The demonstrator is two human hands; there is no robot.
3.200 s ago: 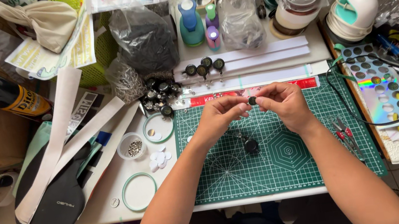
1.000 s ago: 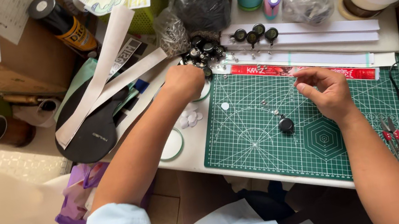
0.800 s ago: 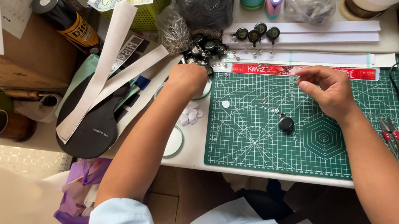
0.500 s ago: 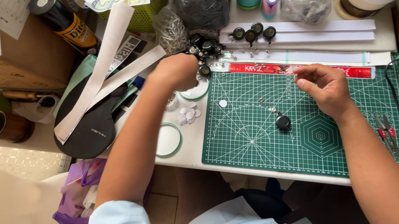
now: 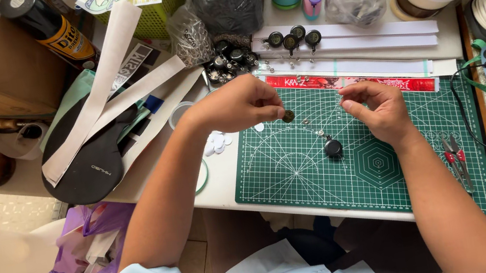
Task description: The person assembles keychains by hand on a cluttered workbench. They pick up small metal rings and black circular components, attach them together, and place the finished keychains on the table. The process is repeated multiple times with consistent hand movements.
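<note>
Hand [image 5: 244, 101] beside black reel [image 5: 332, 147]

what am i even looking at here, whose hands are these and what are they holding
This is one camera worn on a person's head, looking down at their own two bare hands over a crowded craft desk. The left hand pinches a small dark round piece at its fingertips. The right hand pinches something too small to make out. Both hover above a green cutting mat, where a black round badge reel lies. More reels sit on white strips behind, and red-handled pliers lie on the mat to the right.
</note>
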